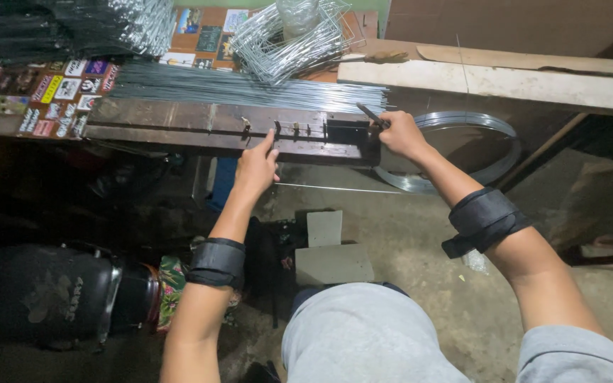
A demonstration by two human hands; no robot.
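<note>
far left, under the bench: dark round drum [44, 298] with a metal rim, on the floor, well apart from the work.

bench top, left end: patchwork of coloured stickers [37, 96]; behind, along the back edge, bundle of straight thin wires [250, 86]; at the back, tangle of bent wire frames [285, 35].

front edge of bench: long dark metal bending jig [235, 128] with small upright pins [296, 130] near its middle.

left hand [255, 170]: mostly curled, forefinger stretched up and pressing on the jig beside the pins; black wrist strap [216, 262] on forearm. thin wire [335, 189] running level just below the jig's front edge, from near this hand toward the right; cannot tell whether pinched.

right hand [400, 135]: closed around a dark lever handle [370, 113] at the jig's right end.

right of jig: coil of flat metal band [462, 152], leaning below the bench.

handling note, by judgement: best to keep forefinger clear of the pins, wire seated firm against them, lever swung in one even pull, wire kept level to avoid a skewed bend.
</note>
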